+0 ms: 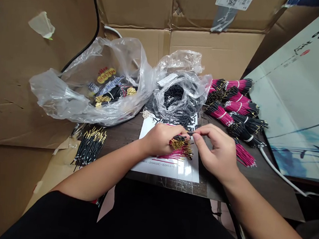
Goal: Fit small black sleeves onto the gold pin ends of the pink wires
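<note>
My left hand [160, 139] is closed around a bundle of wires [178, 142] with gold-coloured terminals and black sleeves at the ends. Thumb and forefinger of my right hand [218, 149] pinch a small black sleeve [191, 133] by the bundle's tip. Under my hands, red wires with gold ends [177, 152] lie on a white printed sheet [189, 174]. Loose black sleeves [187, 121] are scattered over the sheet's far part. Behind them a clear plastic bag [161, 97] holds many more black sleeves [174, 94].
At the left stands a larger clear bag [47, 91] with bundled wires inside. Black wires with gold ends [90, 145] lie at the table's left edge. Tied red and black wire bundles [237, 104] are piled at the right, near a white cable [280, 174]. Cardboard [141, 6] walls the back.
</note>
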`<move>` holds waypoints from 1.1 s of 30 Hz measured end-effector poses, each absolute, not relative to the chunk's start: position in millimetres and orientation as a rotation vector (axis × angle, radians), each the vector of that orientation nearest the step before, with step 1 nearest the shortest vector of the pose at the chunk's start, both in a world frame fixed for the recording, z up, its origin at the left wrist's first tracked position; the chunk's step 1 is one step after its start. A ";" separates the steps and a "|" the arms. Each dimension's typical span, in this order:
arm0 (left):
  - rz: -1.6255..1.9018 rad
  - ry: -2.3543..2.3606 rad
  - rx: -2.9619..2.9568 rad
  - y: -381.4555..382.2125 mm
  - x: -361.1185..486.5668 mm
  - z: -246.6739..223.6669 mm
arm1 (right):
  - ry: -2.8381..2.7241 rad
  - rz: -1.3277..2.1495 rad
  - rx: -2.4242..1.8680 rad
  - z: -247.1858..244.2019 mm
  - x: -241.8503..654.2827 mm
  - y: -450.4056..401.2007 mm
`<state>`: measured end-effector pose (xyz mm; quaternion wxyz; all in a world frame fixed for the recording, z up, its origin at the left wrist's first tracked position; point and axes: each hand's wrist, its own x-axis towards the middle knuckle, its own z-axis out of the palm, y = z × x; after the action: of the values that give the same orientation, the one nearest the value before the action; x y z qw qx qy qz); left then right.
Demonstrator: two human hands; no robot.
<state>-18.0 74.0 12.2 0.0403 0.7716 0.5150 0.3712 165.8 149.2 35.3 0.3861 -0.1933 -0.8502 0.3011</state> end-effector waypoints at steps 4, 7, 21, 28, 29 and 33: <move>1.030 1.629 2.328 73.5 -17.9 13.2 | -2.063 0.739 -0.407 37.3 168.4 145.3; 0.985 1.667 2.322 73.1 -16.3 12.0 | -2.062 0.752 -0.348 38.2 168.6 140.4; 0.865 1.758 2.310 73.5 -13.5 13.3 | -2.152 0.669 -0.342 34.7 167.7 137.3; 0.818 1.797 2.345 73.7 -13.9 13.7 | -2.181 0.623 -0.349 34.2 167.9 138.8; 0.816 1.801 2.350 73.8 -13.8 13.5 | -2.183 0.628 -0.348 34.1 168.0 138.6; 0.798 1.824 2.358 73.8 -13.8 13.4 | -2.191 0.641 -0.359 33.6 168.8 137.5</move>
<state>-13.8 73.8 13.4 0.0277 0.7637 0.5909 0.2585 168.8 137.5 33.6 0.4035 -0.1423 -0.8675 0.2538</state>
